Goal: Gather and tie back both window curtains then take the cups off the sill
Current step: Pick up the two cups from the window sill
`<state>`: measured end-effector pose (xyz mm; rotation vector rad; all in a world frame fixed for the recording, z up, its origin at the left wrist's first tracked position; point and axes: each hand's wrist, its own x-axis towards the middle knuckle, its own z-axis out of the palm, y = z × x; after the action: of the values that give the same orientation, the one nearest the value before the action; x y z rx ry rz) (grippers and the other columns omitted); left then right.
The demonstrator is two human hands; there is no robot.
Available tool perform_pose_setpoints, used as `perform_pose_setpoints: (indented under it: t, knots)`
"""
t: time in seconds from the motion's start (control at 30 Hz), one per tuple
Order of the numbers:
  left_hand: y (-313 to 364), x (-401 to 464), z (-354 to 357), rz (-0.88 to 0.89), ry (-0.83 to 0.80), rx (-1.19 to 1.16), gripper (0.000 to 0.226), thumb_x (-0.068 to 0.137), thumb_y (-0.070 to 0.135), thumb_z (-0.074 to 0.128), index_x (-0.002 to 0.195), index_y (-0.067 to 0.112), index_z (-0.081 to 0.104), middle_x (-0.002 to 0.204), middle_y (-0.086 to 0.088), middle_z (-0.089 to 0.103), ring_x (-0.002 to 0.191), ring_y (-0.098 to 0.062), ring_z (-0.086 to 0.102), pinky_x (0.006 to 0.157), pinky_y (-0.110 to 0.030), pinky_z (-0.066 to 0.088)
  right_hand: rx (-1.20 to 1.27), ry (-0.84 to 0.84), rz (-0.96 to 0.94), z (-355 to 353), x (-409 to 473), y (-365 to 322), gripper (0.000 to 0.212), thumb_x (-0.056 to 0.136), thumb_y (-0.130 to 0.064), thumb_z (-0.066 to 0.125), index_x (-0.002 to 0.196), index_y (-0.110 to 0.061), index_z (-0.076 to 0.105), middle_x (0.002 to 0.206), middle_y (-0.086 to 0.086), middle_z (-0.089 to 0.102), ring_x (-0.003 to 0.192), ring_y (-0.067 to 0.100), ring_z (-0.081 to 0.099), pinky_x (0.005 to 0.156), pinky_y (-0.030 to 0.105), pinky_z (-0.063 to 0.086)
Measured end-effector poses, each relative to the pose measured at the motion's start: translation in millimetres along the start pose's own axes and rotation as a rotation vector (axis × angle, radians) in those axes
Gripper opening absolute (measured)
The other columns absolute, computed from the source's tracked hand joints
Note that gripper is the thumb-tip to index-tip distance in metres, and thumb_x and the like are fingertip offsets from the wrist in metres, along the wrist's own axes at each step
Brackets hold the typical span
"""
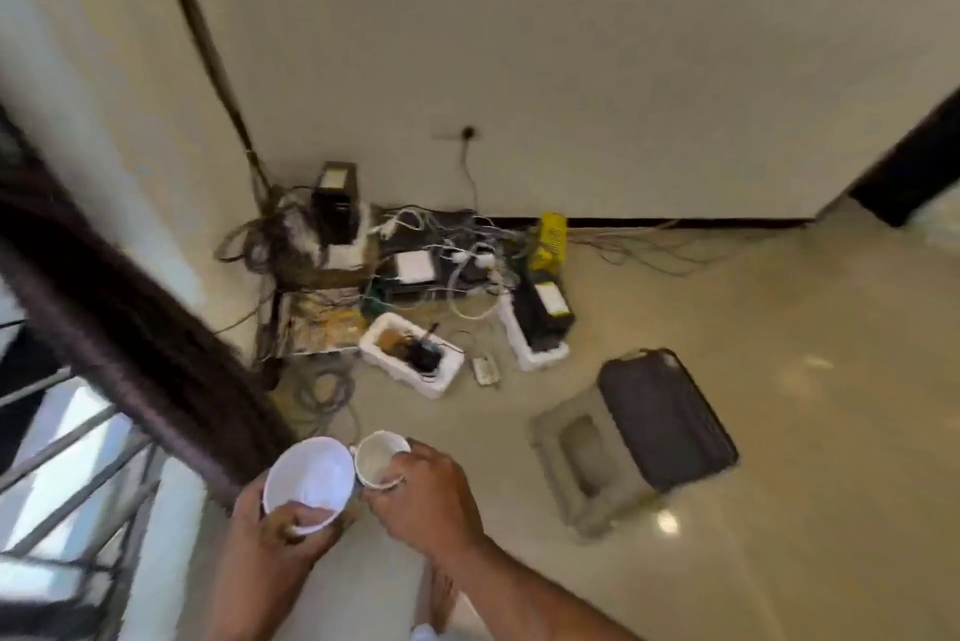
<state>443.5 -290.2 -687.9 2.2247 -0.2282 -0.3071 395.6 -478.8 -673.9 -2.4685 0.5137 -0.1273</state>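
Note:
My left hand (275, 534) grips a wide white cup (309, 477) by its near rim, low in the centre of the view. Beside it my right hand (426, 495) holds a smaller cream cup (376, 456) from the right side; the two cups touch. Both are carried above the floor, away from the window. A dark brown gathered curtain (130, 328) runs diagonally down the left side, ending just left of the cups. The window with its metal grille (67, 458) shows at the lower left. The sill itself is not visible.
A tangle of cables, black boxes, a yellow device (548, 238) and white foam trays (410, 360) fills the floor corner ahead. A grey plastic stool (587, 464) with a dark bag (667, 414) on it stands to the right. Glossy beige floor spreads right.

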Motion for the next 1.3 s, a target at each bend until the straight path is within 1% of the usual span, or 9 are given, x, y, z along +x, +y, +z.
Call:
perform_pose_setpoints:
  t: [0.07,0.13,0.2,0.3,0.37,0.53,0.77,0.93,1.3]
  knots:
    - [18.0,12.0,11.5,0.029,-0.150,-0.093,0.041,0.068,0.027,0.102,0.104,0.019,0.083,0.111,0.003,0.058,0.103,-0.027,0.063,0.076,-0.004,0.050,-0.034,0.088,0.067,-32.5,-7.8,16.7,0.043,0.078,-0.056,0.072,0.090,-0.017,0.082,0.105,0.006,0.079,0.089,0.032,0.075,0.073,0.035,0.060]
    - [43.1,23.3,29.0,0.019,-0.300,-0.042,0.051,0.074,0.028,0.098,0.118,0.012,0.077,0.114,0.000,0.058,0.102,-0.024,0.059,0.081,-0.021,0.056,-0.028,0.111,0.172,-56.0,-22.4,34.9,0.047,0.080,-0.058,0.070,0.094,-0.015,0.082,0.108,0.008,0.079,0.093,0.034,0.075,0.078,0.036,0.060]
    - [72.3,20.7,57.7,0.155,-0.270,0.052,0.030,0.065,0.024,0.103,0.088,0.021,0.084,0.124,-0.010,0.056,0.114,-0.033,0.059,0.094,-0.044,0.054,0.004,0.175,0.259,-79.8,-37.5,49.9,0.046,0.080,-0.056,0.072,0.096,-0.014,0.082,0.109,0.008,0.078,0.095,0.034,0.074,0.080,0.036,0.060]
    - [102.4,19.4,101.1,0.181,-0.305,0.049,0.031,0.057,0.018,0.107,0.059,0.023,0.077,0.130,-0.012,0.055,0.122,-0.040,0.057,0.095,-0.040,0.053,0.024,0.230,0.379,-104.7,-57.5,80.6,0.043,0.081,-0.056,0.076,0.099,-0.016,0.081,0.116,0.004,0.077,0.101,0.032,0.073,0.084,0.035,0.059]
    - [127.5,16.1,124.1,0.236,-0.353,0.029,0.035,0.056,0.018,0.107,0.057,0.027,0.074,0.131,-0.011,0.055,0.120,-0.039,0.059,0.089,-0.026,0.049,0.031,0.252,0.458,-122.3,-70.3,100.3,0.046,0.083,-0.059,0.077,0.103,-0.018,0.081,0.120,0.001,0.076,0.105,0.027,0.073,0.086,0.033,0.058]
    - [183.8,16.4,175.9,0.418,-0.503,0.033,0.027,0.064,0.028,0.104,0.061,0.026,0.077,0.134,-0.005,0.056,0.108,-0.020,0.058,0.090,-0.030,0.045,-0.006,0.310,0.627,-162.6,-90.9,140.3,0.056,0.086,-0.071,0.066,0.119,-0.029,0.081,0.124,-0.005,0.078,0.106,0.019,0.075,0.090,0.030,0.058]
    - [255.0,33.1,261.4,0.545,-0.589,0.010,0.032,0.059,0.048,0.102,0.060,0.031,0.075,0.126,0.010,0.058,0.115,-0.012,0.054,0.090,-0.029,0.049,0.047,0.403,0.797,-214.5,-89.0,205.5,0.043,0.093,-0.062,0.067,0.103,-0.023,0.083,0.096,-0.005,0.076,0.065,0.008,0.051,0.054,0.011,0.029]
    - [299.2,55.2,336.3,0.572,-0.680,0.028,0.034,0.064,0.048,0.099,0.060,0.028,0.071,0.146,0.015,0.049,0.127,-0.012,0.052,0.101,-0.033,0.056,0.105,0.407,0.887,-238.6,-64.2,280.3,0.041,0.090,-0.059,0.068,0.095,-0.021,0.082,0.097,-0.004,0.079,0.087,0.017,0.069,0.074,0.028,0.054]
    - [343.8,118.4,530.3,0.479,-0.885,0.250,0.039,0.064,0.053,0.080,0.098,0.038,0.066,0.145,0.021,0.036,0.127,-0.009,0.051,0.105,-0.016,0.046,0.212,0.308,1.013,-250.6,17.7,484.6,0.035,0.085,-0.062,0.075,0.106,-0.036,0.085,0.138,-0.013,0.069,0.121,0.019,0.071,0.099,0.024,0.052]
